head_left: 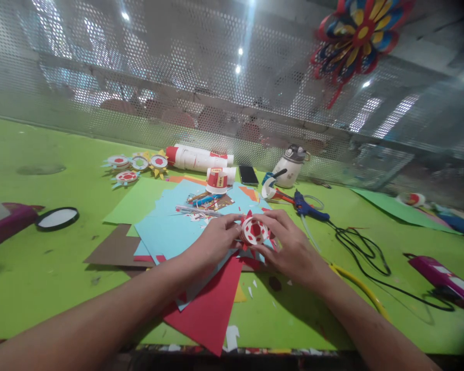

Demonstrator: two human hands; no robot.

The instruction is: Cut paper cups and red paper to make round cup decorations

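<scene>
At ten o'clock from the paper round [257,230] in my grip, small discs [158,162] sit on the green counter [73,293]; at seven lies a red sheet [211,304]. My left hand [216,234] grips the round's nine o'clock side, my right hand [290,242] its three o'clock side. A bottle [290,170] stands at one, the glue gun [311,207] lies at two, a yellow handle [361,287] at four.

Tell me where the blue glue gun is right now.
In the head view, the blue glue gun lies right of centre on the green table, just beyond the right hand and in front of the white bottle.
</scene>
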